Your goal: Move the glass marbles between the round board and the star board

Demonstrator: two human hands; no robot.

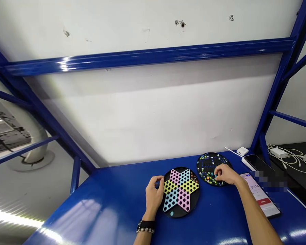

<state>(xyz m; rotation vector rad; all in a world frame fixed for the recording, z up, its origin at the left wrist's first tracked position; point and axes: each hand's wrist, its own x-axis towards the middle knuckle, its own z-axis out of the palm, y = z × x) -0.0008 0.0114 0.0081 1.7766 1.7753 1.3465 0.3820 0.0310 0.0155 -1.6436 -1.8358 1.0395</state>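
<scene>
A round black Chinese checkers board [179, 188] with a pink, blue and yellow six-pointed star lies on the blue table. My left hand [154, 194] is at its left edge, thumb and bent fingers closed on the rim. Reddish-brown marbles [193, 177] sit in the gap at the board's upper right. To the right is a round black tray [211, 162] with glass marbles [208, 177] scattered round it and bunched near its front. My right hand [225, 174] reaches over that tray, thumb and fingers pinched at the marbles; a small bluish marble seems to show at the fingertips.
A lit phone [261, 195] showing a timer lies beside my right forearm. Behind it are a dark phone [257, 162] and a white charger [242, 151]. White cables [293, 156] lie on a black surface at the far right. Blue frame bars [148, 56] and a white wall stand behind the table.
</scene>
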